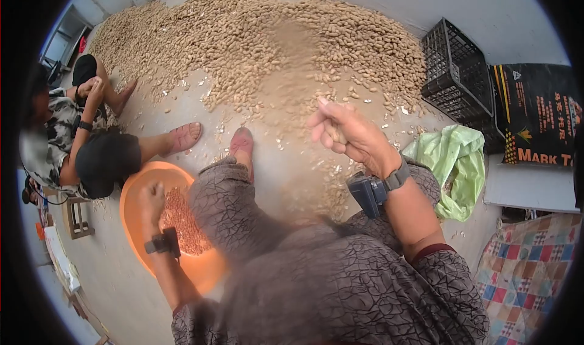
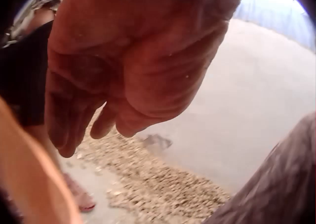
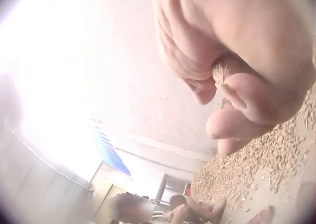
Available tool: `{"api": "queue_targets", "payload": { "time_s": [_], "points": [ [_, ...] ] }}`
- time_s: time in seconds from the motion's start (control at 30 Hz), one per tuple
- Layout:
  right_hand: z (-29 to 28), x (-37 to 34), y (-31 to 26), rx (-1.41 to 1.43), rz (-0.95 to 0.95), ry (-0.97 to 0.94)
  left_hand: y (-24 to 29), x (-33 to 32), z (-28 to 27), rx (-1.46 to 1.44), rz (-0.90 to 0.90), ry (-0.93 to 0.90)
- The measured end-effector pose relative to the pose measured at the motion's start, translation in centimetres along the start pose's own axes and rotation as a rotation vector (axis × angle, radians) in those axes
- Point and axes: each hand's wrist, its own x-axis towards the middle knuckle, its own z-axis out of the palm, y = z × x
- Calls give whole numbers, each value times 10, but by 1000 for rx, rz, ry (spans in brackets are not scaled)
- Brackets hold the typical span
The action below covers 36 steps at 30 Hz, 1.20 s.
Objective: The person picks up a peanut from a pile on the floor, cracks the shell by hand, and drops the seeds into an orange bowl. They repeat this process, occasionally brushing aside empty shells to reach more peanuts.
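My right hand [image 1: 350,132] is raised over the floor in front of my lap, its fingers curled around an unshelled peanut [image 3: 220,72]. Part of the peanut's tan shell shows between thumb and fingers in the right wrist view; the rest is hidden in the palm. On the other side, my left hand [image 1: 152,200] hangs over the orange basin [image 1: 135,238], fingers loosely bent and pointing down. Nothing shows in its grasp in the left wrist view. Shelled red peanut kernels [image 1: 185,223] lie in the basin, below and beside that hand.
A wide heap of unshelled peanuts [image 1: 231,35] spreads along the wall. Another person [image 1: 61,144] sits at the left, hands together. A black crate [image 1: 459,71], a printed sack [image 1: 535,114] and a green bag [image 1: 453,162] stand at the right. Broken shells [image 1: 331,190] litter the floor.
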Motion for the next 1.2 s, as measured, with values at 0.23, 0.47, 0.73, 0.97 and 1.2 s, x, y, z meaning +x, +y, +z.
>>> {"api": "queue_targets", "payload": {
  "time_s": [0.23, 0.47, 0.73, 0.97, 1.2],
  "points": [
    [0, 5, -4, 407, 90, 27, 283, -42, -65, -613, 637, -99],
    [0, 16, -2, 542, -109, 234, 379, -59, 38, -363, 1108, -308],
    [0, 17, -8, 414, -94, 240, 380, -45, 60, -473, 1030, -286],
    [11, 5, -29, 282, -44, 158, 371, -40, 53, -860, 693, -574],
    [8, -3, -38, 53, -330, 132, 361, -38, 45, -1300, 430, -714]
  ]
}}
